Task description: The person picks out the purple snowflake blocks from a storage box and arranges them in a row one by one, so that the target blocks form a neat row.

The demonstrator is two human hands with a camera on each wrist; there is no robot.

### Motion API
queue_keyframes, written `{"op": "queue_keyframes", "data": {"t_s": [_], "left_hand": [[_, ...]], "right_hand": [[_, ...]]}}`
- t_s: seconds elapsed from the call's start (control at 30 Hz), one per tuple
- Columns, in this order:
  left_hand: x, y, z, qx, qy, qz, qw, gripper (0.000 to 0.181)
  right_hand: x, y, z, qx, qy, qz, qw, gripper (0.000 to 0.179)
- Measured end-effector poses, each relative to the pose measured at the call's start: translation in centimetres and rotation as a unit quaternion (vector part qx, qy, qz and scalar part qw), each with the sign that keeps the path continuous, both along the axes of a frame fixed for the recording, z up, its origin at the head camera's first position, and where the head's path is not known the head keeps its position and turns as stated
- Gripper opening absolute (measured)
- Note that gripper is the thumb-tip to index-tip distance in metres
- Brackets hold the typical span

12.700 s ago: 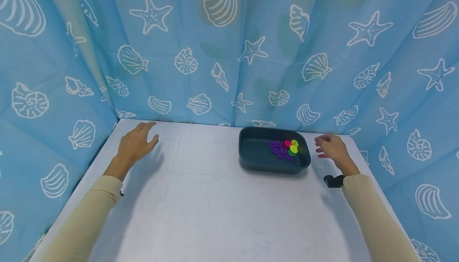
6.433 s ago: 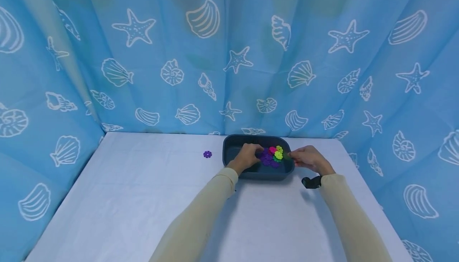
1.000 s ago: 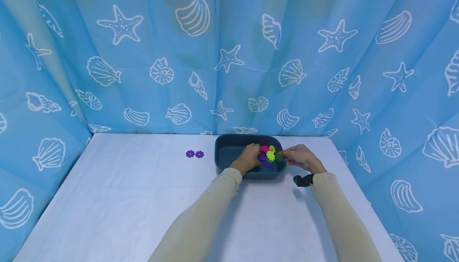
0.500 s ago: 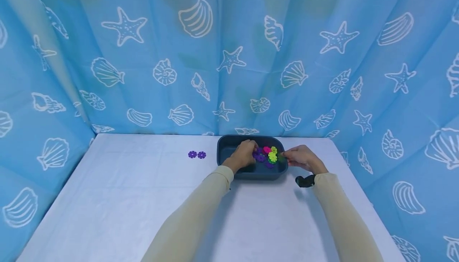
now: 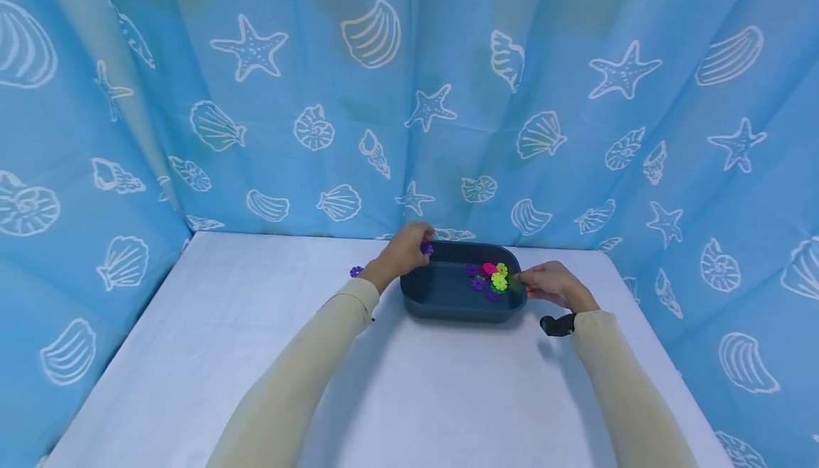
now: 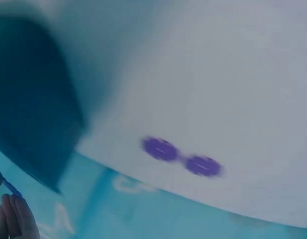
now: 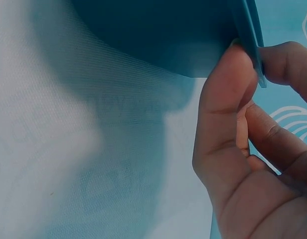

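Observation:
My left hand [image 5: 404,249] pinches a purple flower-shaped disc [image 5: 426,248] above the left end of a dark plastic tray [image 5: 441,311]. In the left wrist view, that disc [image 6: 13,188] appears edge-on between thumb and fingertips. My right hand [image 5: 555,286] grips the tray's right rim, thumb outside and a finger inside, as the right wrist view shows. In the tray's right half lie several purple discs [image 5: 477,284], a pink one [image 5: 489,269], yellow ones [image 5: 499,282] and some green. Two purple discs [image 6: 203,166] lie side by side on the table; my left arm partly covers them in the head view.
The table has a white cloth [image 5: 435,383]. A blue curtain [image 5: 358,119] with white shell prints rises behind it and along both sides. The tray stands near the table's back edge.
First both hands were apart from the tray; since then two purple discs have come to lie on the table. In the last second my left hand has risen leftward from the tray with another.

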State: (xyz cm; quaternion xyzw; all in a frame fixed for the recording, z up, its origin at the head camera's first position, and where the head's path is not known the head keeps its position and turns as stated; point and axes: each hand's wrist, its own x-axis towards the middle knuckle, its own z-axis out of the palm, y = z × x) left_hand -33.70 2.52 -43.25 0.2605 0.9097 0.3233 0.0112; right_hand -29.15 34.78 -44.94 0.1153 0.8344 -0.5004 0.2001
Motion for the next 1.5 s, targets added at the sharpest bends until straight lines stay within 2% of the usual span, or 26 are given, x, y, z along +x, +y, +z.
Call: {"op": "queue_keyframes", "data": {"t_s": [0.1, 0.3, 0.37, 0.5, 0.67, 0.8, 0.93, 1.33, 1.5], "left_hand": [[-0.2, -2.3, 0.0, 0.004, 0.003, 0.023, 0.9997, 0.05], [0.0, -6.9, -0.9, -0.002, -0.036, 0.09, 0.9953, 0.049], [0.1, -8.4, -1.5, -0.003, -0.05, 0.108, 0.9928, 0.049], [0.4, -11.3, -3.0, -0.017, -0.057, 0.121, 0.9909, 0.051], [0.5, -13.4, -4.9, -0.028, -0.062, 0.137, 0.9882, 0.053], [0.7, -14.3, -5.7, -0.027, -0.058, 0.141, 0.9879, 0.053], [0.6, -14.5, -5.9, -0.025, -0.06, 0.14, 0.9881, 0.052], [0.5, -14.4, -5.9, -0.026, -0.078, 0.138, 0.987, 0.052], [0.3, -14.3, -5.2, -0.016, -0.066, 0.138, 0.9881, 0.048]], "right_hand": [[-0.1, 0.1, -0.1, 0.004, -0.001, -0.004, 1.0, 0.044], [-0.2, 0.1, -0.2, 0.011, 0.002, -0.005, 0.9999, 0.043], [-0.2, 0.0, -0.2, 0.01, 0.002, -0.003, 0.9999, 0.043], [-0.2, -0.2, -0.3, 0.007, 0.001, 0.0, 1.0, 0.044], [-0.2, 0.0, -0.4, 0.002, 0.001, -0.004, 1.0, 0.045], [-0.2, 0.0, -0.4, -0.003, 0.0, -0.007, 1.0, 0.044], [-0.2, 0.0, -0.5, -0.005, 0.001, -0.005, 1.0, 0.045], [-0.3, -0.1, -0.3, 0.0, -0.002, -0.001, 1.0, 0.045], [-0.2, -0.1, -0.3, 0.001, -0.003, 0.003, 1.0, 0.045]]}}
